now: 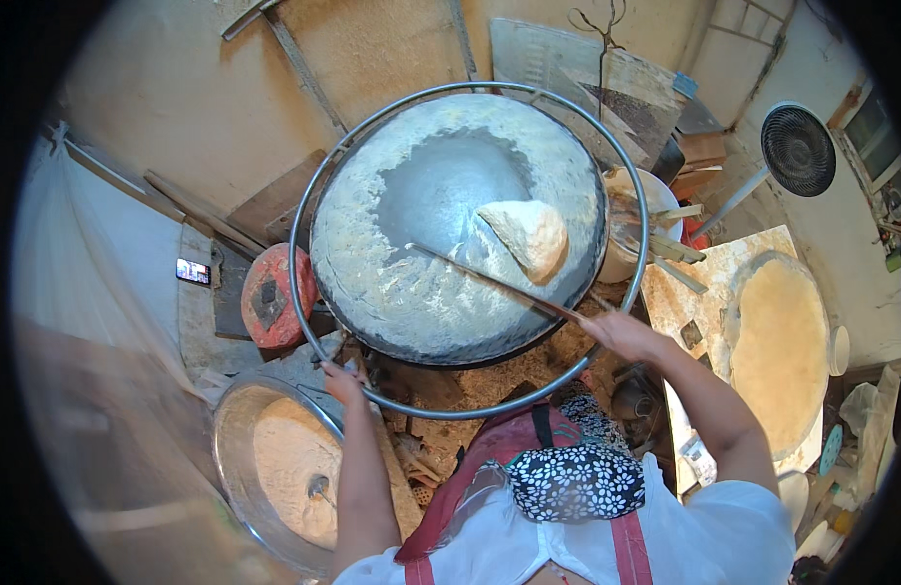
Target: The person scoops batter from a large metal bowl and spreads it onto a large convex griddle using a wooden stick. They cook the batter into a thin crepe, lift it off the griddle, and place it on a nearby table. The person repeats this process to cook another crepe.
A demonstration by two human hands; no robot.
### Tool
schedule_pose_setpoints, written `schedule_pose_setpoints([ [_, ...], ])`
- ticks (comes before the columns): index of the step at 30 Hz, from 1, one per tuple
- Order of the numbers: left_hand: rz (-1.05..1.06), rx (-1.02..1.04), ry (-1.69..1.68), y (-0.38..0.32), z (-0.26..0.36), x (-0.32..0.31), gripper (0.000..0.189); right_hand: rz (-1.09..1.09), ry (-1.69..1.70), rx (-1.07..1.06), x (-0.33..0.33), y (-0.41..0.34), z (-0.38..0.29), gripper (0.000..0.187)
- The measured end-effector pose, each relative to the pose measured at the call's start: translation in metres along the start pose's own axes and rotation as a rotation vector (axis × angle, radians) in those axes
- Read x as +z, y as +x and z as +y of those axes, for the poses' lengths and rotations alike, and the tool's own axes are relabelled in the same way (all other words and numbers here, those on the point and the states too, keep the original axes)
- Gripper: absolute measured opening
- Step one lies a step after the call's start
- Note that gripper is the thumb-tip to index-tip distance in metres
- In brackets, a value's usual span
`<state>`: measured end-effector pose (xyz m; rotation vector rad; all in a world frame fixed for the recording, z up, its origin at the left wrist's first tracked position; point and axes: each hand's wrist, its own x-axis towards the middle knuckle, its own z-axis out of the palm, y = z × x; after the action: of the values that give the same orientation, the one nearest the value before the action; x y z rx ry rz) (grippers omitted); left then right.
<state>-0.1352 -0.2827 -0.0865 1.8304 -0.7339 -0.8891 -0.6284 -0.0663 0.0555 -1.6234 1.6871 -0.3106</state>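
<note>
My right hand [619, 334] is closed on the near end of a long thin wooden scraper [494, 284], whose far end rests over a large round griddle [458, 175]. A pale lump of dough or batter [531, 235] sits on the griddle's right side, beside the scraper. Around a bare grey middle, a thin uneven layer of batter coats much of the griddle. My left hand [344, 382] is at the lower left of the metal ring [487, 414] that surrounds the griddle; its fingers are too small to tell whether they grip the ring.
A metal basin [227, 446] of pale batter or flour with a ladle stands at lower left. Right are a white bucket [659, 190], a board [666, 307] bearing large round flatbread [779, 358], and a fan [798, 150]. A red round object [264, 267] is left of the griddle.
</note>
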Motion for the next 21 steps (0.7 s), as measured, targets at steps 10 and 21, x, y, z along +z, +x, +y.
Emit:
schedule_pose_setpoints([
  [10, -0.008, 0.048, 0.07, -0.051, 0.001, 0.011, 0.052, 0.171, 0.134, 0.211, -0.029, 0.045, -0.017, 0.064],
  [21, 0.005, 0.08, 0.143, -0.018, -0.007, 0.011, 0.058, 0.483, 0.16, 0.29, 0.094, -0.004, -0.002, 0.033],
])
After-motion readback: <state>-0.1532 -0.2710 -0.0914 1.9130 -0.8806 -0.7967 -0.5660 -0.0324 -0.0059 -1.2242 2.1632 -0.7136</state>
